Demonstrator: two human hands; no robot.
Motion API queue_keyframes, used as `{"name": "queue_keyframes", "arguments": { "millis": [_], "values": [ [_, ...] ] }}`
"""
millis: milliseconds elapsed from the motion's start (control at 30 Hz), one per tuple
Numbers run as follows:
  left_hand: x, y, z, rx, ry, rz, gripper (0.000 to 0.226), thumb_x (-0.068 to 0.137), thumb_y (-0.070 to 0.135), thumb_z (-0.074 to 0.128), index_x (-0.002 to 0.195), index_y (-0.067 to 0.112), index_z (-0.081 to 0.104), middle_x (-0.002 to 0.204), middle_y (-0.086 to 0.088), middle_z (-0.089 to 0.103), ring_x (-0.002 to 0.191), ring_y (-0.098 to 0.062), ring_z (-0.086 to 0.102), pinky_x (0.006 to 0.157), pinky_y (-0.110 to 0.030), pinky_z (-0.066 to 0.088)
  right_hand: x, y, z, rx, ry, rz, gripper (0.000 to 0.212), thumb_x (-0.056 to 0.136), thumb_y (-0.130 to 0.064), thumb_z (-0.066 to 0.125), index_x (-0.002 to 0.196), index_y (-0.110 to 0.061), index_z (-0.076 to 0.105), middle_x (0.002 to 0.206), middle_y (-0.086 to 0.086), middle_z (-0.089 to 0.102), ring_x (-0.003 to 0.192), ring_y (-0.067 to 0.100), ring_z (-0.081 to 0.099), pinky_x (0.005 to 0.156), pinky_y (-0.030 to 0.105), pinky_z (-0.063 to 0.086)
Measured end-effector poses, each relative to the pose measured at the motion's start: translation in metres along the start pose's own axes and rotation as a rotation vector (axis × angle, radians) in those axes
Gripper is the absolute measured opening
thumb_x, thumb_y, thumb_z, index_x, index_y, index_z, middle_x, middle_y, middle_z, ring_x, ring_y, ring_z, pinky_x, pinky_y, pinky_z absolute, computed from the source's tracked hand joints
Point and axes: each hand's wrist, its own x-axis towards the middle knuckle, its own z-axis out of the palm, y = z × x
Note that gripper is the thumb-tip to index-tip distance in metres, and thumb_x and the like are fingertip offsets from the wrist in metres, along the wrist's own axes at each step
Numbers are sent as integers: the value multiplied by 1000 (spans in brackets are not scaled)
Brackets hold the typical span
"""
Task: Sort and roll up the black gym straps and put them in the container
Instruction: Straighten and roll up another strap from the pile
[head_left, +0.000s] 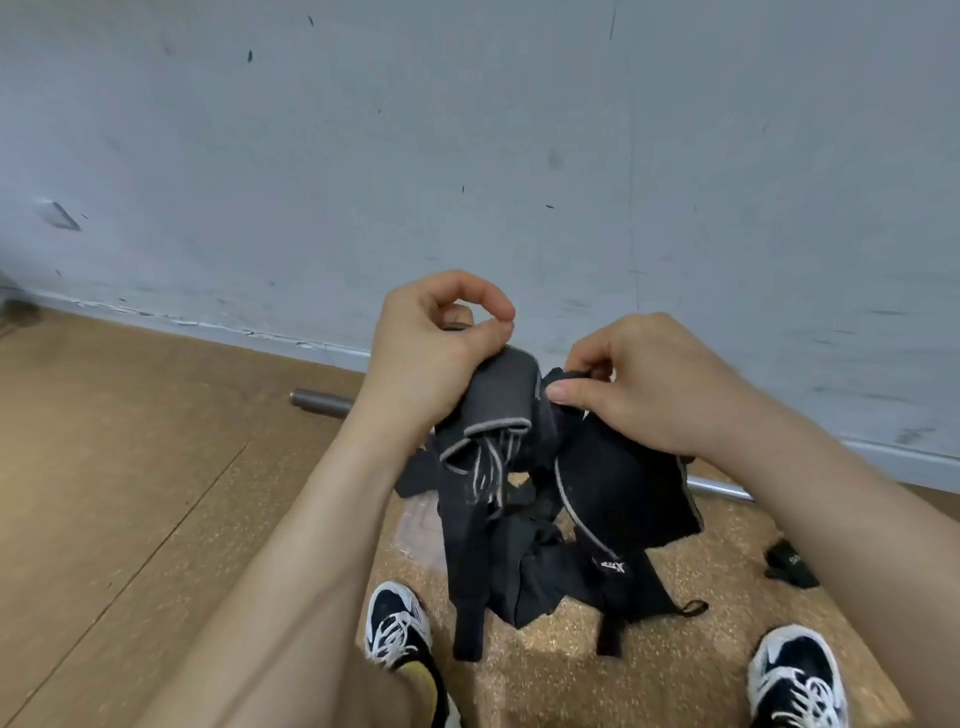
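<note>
A tangled bunch of black gym straps (524, 519) with grey edging hangs in the air in front of me, above the floor. My left hand (436, 338) grips the top of one folded strap (498, 395), fingers curled over it. My right hand (639, 384) pinches a black strap end (563, 376) between thumb and fingers, and a wider black piece (623, 488) hangs under that hand. A see-through plastic container (418, 525) lies on the floor behind the hanging straps, mostly hidden. Another black strap (789, 564) lies on the floor at the right.
A metal barbell bar (319, 402) lies on the floor along the grey wall (467, 156), passing behind my hands. My two black-and-white shoes (397, 626) (797, 680) stand on the cork-patterned mat (566, 675). Wooden flooring (130, 441) spreads to the left.
</note>
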Motion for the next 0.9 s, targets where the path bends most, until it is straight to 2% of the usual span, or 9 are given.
{"name": "queue_keyframes", "arguments": {
  "millis": [67,133,233,333,433,567,700,800,900],
  "values": [
    [-1,0,5,256,-128,33,22,83,5,72,71,23,68,47,7,33,44,-9,29,47,-21,26,0,0,1,-45,-3,-22,16,90,-40,67,86,-27,76,76,-9,66,80,14,57,72,29,46],
    [0,2,6,347,-274,-5,10,80,20,79,78,25,70,48,11,37,45,-8,34,48,-21,29,-1,1,-1,-64,-5,-38,16,92,-40,65,91,-28,76,80,-8,66,82,15,54,72,29,44],
    [3,9,9,344,-444,-84,32,65,47,83,84,24,72,55,5,52,52,-9,47,51,-20,37,-4,4,-8,-68,8,-31,16,92,-39,64,91,-28,76,85,-6,70,84,16,58,74,32,48],
    [7,17,10,338,-474,-106,24,68,34,87,85,22,75,67,-1,72,59,-10,63,61,-20,50,-8,13,-14,-31,16,6,14,91,-35,68,85,-25,76,80,-5,71,79,15,60,75,31,49],
    [12,11,-12,557,-316,-88,10,77,19,83,84,23,75,69,9,74,62,0,66,65,-17,52,-17,45,-30,-68,146,189,25,91,-31,69,70,-18,67,66,-3,62,72,19,56,64,31,38],
    [10,-3,-37,232,-142,-191,12,85,10,74,78,19,72,61,8,70,53,-6,62,54,-19,49,-32,74,-43,-15,265,386,29,91,-27,69,64,-20,62,61,-2,57,66,18,52,59,29,35],
    [3,-3,-18,-67,-258,-216,11,95,13,61,84,14,65,67,7,66,61,-6,62,54,-15,47,-20,66,-17,-86,85,376,13,87,-32,74,94,-21,74,74,-8,59,91,23,62,75,25,37],
    [-5,3,-9,-198,-266,-258,22,99,16,54,80,10,63,64,5,65,58,-5,62,51,-15,46,-17,54,-24,-35,-44,360,56,78,-39,82,129,-34,60,86,-9,64,92,13,61,77,23,40],
    [-4,3,-2,-244,-183,-265,18,100,16,54,84,12,60,66,1,69,59,-9,66,53,-19,49,-22,39,-35,186,-200,295,50,72,-45,83,117,-46,62,84,-8,70,81,5,64,71,19,42]
  ]
}}
